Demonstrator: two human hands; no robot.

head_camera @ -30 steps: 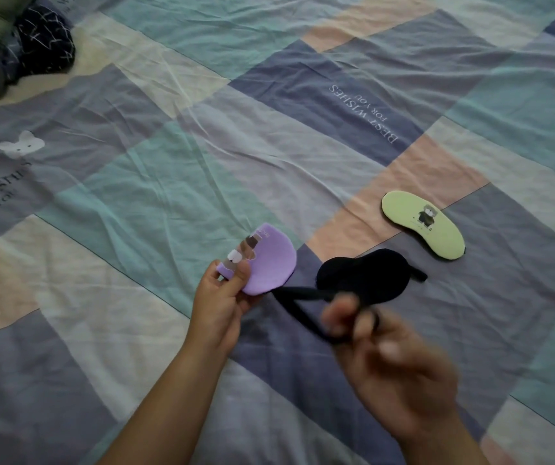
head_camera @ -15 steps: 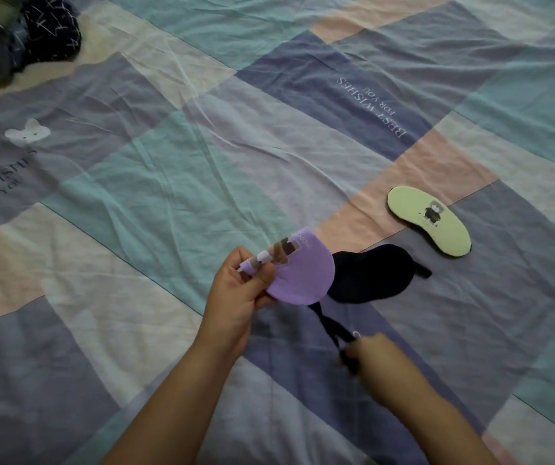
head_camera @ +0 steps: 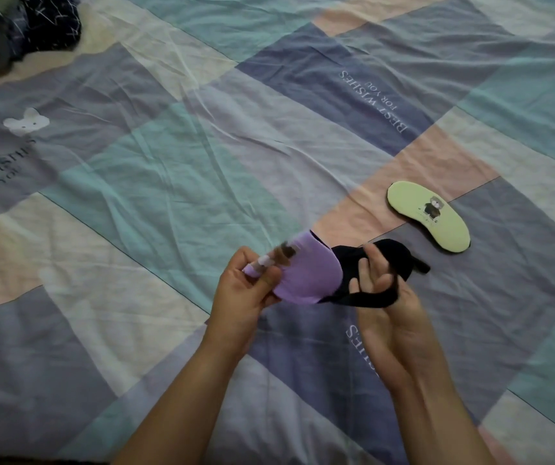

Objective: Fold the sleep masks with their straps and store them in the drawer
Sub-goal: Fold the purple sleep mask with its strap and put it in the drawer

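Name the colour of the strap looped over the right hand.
Black, matching the mask's dark back; the strap shows best in the head view, the only one.

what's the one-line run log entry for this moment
step: strap wrap | left hand: grip on folded purple mask | right hand: black strap looped over fingers | green mask: flat on bed, untouched | drawer: unseen
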